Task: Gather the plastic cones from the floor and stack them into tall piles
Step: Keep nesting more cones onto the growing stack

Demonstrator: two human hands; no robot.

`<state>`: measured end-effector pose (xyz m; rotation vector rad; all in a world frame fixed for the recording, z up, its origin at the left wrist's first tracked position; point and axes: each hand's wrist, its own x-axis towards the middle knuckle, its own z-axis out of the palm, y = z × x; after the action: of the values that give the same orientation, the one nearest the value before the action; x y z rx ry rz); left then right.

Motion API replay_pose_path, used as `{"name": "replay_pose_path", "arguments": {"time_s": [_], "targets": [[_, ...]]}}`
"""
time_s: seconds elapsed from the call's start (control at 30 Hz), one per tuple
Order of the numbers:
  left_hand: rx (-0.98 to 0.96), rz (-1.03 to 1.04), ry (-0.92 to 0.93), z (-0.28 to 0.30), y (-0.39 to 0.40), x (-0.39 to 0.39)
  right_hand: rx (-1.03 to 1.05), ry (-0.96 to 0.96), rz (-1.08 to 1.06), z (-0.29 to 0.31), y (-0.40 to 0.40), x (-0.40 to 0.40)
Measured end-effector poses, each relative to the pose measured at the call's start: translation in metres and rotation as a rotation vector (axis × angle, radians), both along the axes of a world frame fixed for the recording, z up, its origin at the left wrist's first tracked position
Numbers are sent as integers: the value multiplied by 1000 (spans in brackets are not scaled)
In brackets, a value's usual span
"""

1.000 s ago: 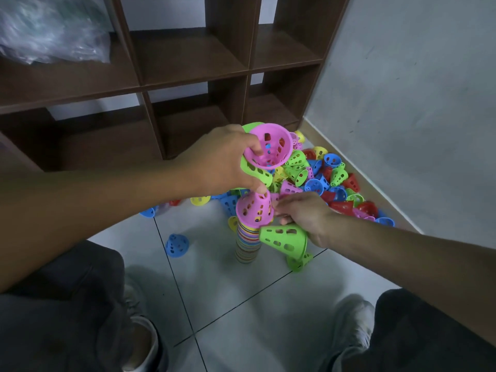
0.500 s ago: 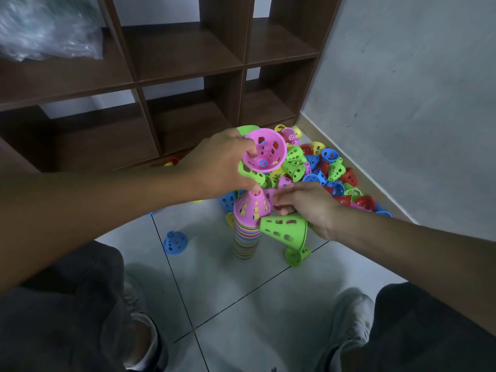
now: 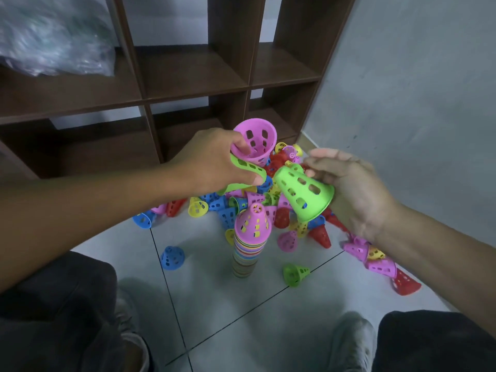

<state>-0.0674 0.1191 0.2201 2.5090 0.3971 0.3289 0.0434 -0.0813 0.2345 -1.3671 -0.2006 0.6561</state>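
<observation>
Green cone (image 3: 304, 193) gripped by right hand (image 3: 351, 189); above stack (image 3: 248, 237) | left hand (image 3: 214, 159) grips pink cone (image 3: 255, 142)

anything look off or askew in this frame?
Mostly expected clutter: loose cones are strewn on the floor tiles, many tipped on their sides. The stack stands roughly upright. One oddity: the left hand holds a pink cone and a green cone un-nested, at different angles.

Pink cone (image 3: 256, 142) and green cone (image 3: 304, 193) held aloft. Stack (image 3: 248, 251): pink cap over multicoloured stripes. Loose cones (image 3: 268, 208): red, blue, yellow, pink, green. Floor (image 3: 241, 304): pale grey tile, dark grout. Shelf (image 3: 188, 71): dark brown.
</observation>
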Motion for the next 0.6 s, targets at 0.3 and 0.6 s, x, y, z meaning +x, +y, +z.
{"name": "replay_pose_path", "arguments": {"time_s": [0.3, 0.6], "targets": [[-320, 31, -11, 17, -15, -2, 146, 21, 32, 18, 12, -10], [-494, 131, -51, 22, -21, -2, 103, -69, 216, 12, 13, -14]]}}
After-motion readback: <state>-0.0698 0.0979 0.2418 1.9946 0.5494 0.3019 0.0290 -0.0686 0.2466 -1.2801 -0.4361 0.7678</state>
